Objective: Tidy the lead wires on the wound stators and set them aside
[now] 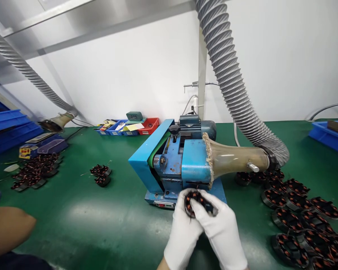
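1. Pinching one ring (195, 195) between them, the left hand (183, 230) and right hand (225, 227) meet at the near edge of the machine (171, 163); both wear white gloves.
2. The left hand's fingers curl round the ring's left side; the right thumb lies across its front. Black with copper coils, the ring is tilted; whether it touches the machine, I cannot tell.
3. Just beyond the hands is the machine's blue hood (195, 159), joined to a funnel (233, 159) that runs off to their right, into a grey hose (228, 63).
4. Left of the hood, beyond the hands, a green belt (157, 149) shows under a blue cover (150, 140).
5. To the right of the hands, many more rings (287, 221) crowd the green table (115, 225).
6. To their left lies a small cluster (101, 174) of similar parts, and farther left a bigger heap (39, 168).
7. Beyond the hands, to the left, stand a red bin (149, 127) and a clock (134, 116).
8. Well left of the hands, another person's arm (11, 228) shows at the edge.
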A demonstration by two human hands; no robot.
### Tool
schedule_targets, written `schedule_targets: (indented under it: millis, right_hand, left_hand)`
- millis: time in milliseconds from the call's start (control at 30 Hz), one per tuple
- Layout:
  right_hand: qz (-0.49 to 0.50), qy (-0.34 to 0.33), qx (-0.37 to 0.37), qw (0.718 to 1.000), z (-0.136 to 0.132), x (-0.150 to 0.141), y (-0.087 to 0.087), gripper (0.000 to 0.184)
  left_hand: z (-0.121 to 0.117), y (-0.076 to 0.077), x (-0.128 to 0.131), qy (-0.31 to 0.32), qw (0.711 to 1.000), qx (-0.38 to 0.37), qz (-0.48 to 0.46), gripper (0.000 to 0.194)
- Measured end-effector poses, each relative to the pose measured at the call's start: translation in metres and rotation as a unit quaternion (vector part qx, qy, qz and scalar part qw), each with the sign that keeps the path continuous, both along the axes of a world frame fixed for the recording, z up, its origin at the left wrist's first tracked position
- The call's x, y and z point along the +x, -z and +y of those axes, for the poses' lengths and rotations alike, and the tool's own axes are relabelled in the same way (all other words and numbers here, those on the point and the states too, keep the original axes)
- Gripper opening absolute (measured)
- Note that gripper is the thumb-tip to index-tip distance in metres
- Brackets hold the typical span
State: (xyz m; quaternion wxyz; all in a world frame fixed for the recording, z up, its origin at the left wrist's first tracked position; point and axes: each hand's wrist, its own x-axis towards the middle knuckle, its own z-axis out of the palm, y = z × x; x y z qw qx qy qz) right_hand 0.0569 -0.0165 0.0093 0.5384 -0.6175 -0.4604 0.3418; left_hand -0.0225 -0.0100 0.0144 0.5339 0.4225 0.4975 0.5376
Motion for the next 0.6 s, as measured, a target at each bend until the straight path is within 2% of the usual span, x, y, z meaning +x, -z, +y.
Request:
schedule_targets:
  millis: [100,200,300,367,500,533,600]
  right_hand:
    - [-0.020,0.003,0.005,1.000,-0.024,-0.004,0.013,0.040]
    - [0.017,0.005,0.013,1.000,-0.046,-0.011,0.027,0.046]
    - [0.029,-0.008,0.027,0.999,-0.059,-0.015,0.036,0.050]
    - [0.000,-0.029,0.043,0.999,-0.063,-0.010,0.038,0.050]
    - [-0.151,-0.095,0.084,0.980,-0.064,0.031,0.033,0.041]
    - [-0.196,-0.097,0.074,0.973,-0.062,0.046,0.028,0.038]
    - [-0.295,-0.068,0.008,0.953,-0.052,0.079,0.014,0.035]
  left_hand:
    - [-0.023,0.008,-0.013,0.006,1.000,0.014,0.018,0.035]
    - [-0.044,0.012,-0.027,0.003,0.999,0.013,0.031,0.037]
    - [-0.053,0.014,-0.035,0.005,0.998,0.016,0.066,0.048]
    - [-0.054,0.017,-0.040,0.011,0.993,0.036,0.116,0.052]
    - [-0.058,0.036,-0.065,-0.006,0.960,0.097,0.263,0.048]
    - [-0.058,0.043,-0.078,-0.024,0.948,0.093,0.304,0.047]
    - [-0.055,0.056,-0.113,-0.052,0.917,0.046,0.393,0.046]
